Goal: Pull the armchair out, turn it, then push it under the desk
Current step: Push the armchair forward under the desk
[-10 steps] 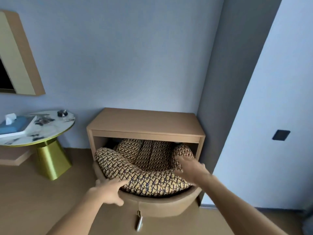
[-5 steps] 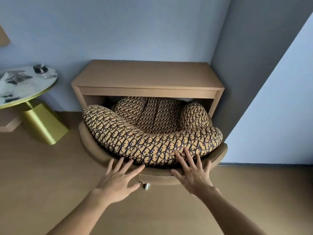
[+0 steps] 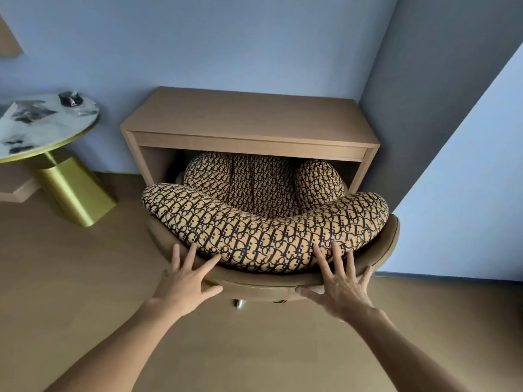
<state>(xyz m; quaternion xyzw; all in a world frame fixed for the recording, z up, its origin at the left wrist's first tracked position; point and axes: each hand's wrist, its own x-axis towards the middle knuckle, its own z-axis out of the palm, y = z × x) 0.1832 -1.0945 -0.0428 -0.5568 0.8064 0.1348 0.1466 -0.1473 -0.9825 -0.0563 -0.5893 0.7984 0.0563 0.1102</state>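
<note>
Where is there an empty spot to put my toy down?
The desk top looks bare. So does the floor between the gold-based round table and the armchair. Under the desk is crowded: the armchair fills it, with both hands on its back rim.

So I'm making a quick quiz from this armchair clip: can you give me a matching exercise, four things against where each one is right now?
Things:
1. armchair
2. dark object
3. left hand
4. right hand

Places:
A. fingers spread on the chair's back rim, left side
B. on the round marble table
C. seat tucked under the desk, back facing the camera
D. fingers spread on the patterned cushion and rim, right side

Pairs: 1-C, 2-B, 3-A, 4-D
</note>
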